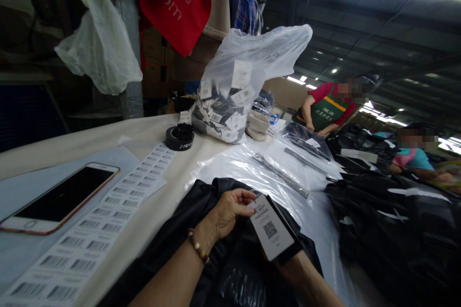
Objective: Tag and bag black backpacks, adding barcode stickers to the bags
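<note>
Over the black garment (169,240), the left hand (225,213) pinches the tag (272,235), probably light, stiff, best held by edges; the right hand (292,268) hides its grip.

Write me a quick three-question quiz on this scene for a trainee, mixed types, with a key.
1. Multiple choice: what circles the wrist of the left hand?
A) a watch
B) a beaded bracelet
C) a glove cuff

2. True or false: the phone lying on the table has its screen lit up.

3. Short answer: what do the fingers of the left hand pinch?

Key: 1. B. 2. False, the phone's screen is dark. 3. The white tag with a QR code.
</note>
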Demonstrator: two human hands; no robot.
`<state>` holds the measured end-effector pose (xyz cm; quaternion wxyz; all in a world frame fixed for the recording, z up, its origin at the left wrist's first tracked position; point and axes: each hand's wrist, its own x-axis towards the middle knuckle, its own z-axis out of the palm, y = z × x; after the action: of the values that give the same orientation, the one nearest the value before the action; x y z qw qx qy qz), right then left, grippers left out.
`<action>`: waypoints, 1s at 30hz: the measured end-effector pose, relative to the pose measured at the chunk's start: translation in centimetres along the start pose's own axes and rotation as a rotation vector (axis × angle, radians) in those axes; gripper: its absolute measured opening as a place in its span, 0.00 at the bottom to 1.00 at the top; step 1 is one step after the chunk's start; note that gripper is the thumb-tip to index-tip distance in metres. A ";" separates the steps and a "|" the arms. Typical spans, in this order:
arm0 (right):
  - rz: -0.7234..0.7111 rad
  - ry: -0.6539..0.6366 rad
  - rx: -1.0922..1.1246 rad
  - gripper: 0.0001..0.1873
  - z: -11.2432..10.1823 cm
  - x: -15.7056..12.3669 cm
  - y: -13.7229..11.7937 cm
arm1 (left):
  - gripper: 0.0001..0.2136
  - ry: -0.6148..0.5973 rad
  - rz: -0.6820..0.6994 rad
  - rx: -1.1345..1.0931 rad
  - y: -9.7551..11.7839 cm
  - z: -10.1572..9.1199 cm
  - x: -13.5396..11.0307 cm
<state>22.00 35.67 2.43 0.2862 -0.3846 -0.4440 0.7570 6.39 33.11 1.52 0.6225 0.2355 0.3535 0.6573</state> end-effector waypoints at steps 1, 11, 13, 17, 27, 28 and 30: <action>0.015 0.021 -0.027 0.22 -0.2 0.0 -0.3 | 0.18 -0.001 -0.027 -0.019 0.1 -0.1 0.0; 0.150 0.060 -0.427 0.22 -2.3 -0.5 -2.5 | 0.15 0.104 -0.174 -0.053 1.0 -1.1 -0.1; 0.115 0.051 -0.484 0.24 -2.6 -0.6 -2.4 | 0.15 0.110 -0.211 -0.058 1.1 -1.2 -0.1; 0.052 0.060 -0.533 0.27 -2.8 -0.5 -2.1 | 0.12 0.130 -0.285 -0.103 1.2 -1.3 -0.1; -0.121 0.101 -0.570 0.24 -2.2 -0.2 -1.5 | 0.09 0.174 -0.327 -0.173 1.4 -1.0 0.7; -0.128 0.105 -0.568 0.23 -2.1 -0.2 -1.5 | 0.09 0.176 -0.327 -0.172 1.4 -1.0 0.7; -0.132 0.113 -0.559 0.22 -2.2 -0.2 -1.5 | 0.09 0.175 -0.326 -0.168 1.4 -1.0 0.6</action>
<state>24.07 37.09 3.14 0.2422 -0.4601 -0.6428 0.5626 4.67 33.61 1.85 0.7052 0.0645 0.3836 0.5928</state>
